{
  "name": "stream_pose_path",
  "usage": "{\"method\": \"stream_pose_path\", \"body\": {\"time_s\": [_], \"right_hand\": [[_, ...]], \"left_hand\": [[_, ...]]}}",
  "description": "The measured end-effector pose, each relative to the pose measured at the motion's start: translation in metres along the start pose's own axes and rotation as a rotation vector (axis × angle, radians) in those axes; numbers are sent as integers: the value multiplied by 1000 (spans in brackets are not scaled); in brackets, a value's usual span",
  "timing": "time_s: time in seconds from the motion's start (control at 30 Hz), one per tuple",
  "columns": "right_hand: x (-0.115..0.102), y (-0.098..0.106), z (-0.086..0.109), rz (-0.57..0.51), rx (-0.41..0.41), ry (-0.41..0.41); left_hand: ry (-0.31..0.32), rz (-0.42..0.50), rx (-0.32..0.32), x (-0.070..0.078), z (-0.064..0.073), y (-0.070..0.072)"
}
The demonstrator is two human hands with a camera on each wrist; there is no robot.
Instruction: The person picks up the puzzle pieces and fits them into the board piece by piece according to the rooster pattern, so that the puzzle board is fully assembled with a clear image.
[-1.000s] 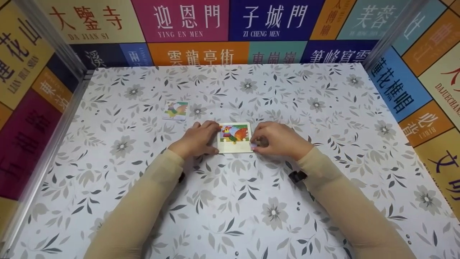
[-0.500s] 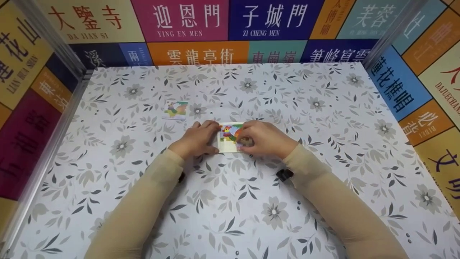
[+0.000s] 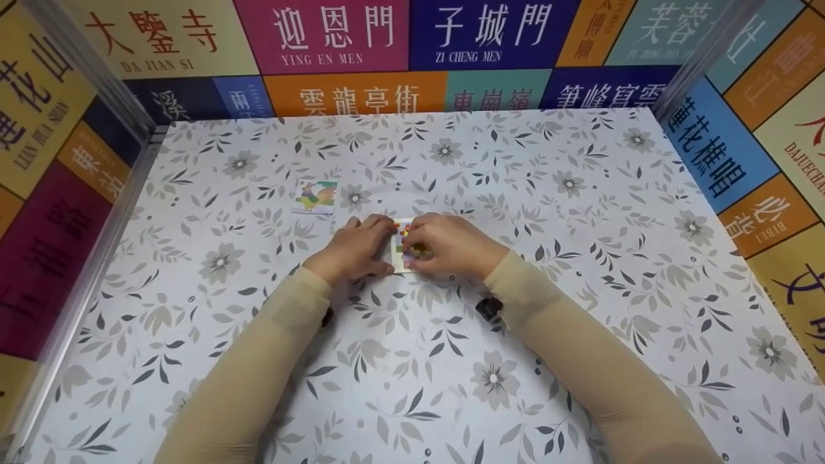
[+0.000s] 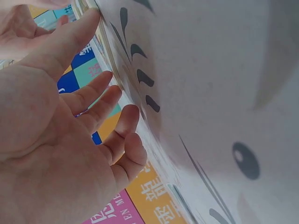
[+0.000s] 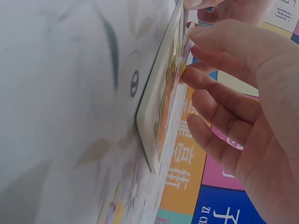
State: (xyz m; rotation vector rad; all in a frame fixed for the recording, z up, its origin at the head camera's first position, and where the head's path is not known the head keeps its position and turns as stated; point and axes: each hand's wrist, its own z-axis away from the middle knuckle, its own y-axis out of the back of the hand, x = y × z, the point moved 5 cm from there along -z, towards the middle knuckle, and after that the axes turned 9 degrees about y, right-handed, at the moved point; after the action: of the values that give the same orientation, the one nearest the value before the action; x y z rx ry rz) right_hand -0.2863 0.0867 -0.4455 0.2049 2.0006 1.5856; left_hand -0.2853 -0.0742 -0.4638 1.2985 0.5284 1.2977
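Note:
A small jigsaw puzzle board (image 3: 398, 265) with a pale frame and a colourful bird picture lies flat on the table. My left hand (image 3: 354, 250) rests at its left side, thumb by the near corner and fingertips by the far one; in the left wrist view the extended thumb and fingers meet the board's edge (image 4: 108, 49). Over the board, my right hand (image 3: 454, 245) pinches a small lavender puzzle piece (image 5: 188, 46) between thumb and fingers, close above the frame's near left part. That hand covers most of the picture in the head view.
A square card (image 3: 316, 196) with a similar bird picture lies beyond the left hand. The table (image 3: 412, 386) wears a white cloth printed with grey flowers and leaves. Panels (image 3: 335, 32) with coloured lettering stand along the back and both sides.
My right hand has moved left with the puzzle piece, from the board's right edge across to its left part. The left hand has stayed at the board's left side.

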Motion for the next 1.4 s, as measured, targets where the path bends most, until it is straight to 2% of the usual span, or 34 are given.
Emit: {"method": "stream_pose_path", "body": {"time_s": [0.27,0.57,0.8,1.17,1.4], "right_hand": [[0,-4,-6,4,-10,16],[5,1,6,-11,-4,-33],[5,-2,7,20,-16,-8],[-2,-7,2,34,-46,-12],[-5,-7,1,28,-68,-20]], "left_hand": [[-12,0,19,1,0,0],[-9,-4,11,2,0,0],[-25,-18,18,3,0,0],[6,-11,8,-1,1,-1],[-1,-8,6,1,0,-1]]}}
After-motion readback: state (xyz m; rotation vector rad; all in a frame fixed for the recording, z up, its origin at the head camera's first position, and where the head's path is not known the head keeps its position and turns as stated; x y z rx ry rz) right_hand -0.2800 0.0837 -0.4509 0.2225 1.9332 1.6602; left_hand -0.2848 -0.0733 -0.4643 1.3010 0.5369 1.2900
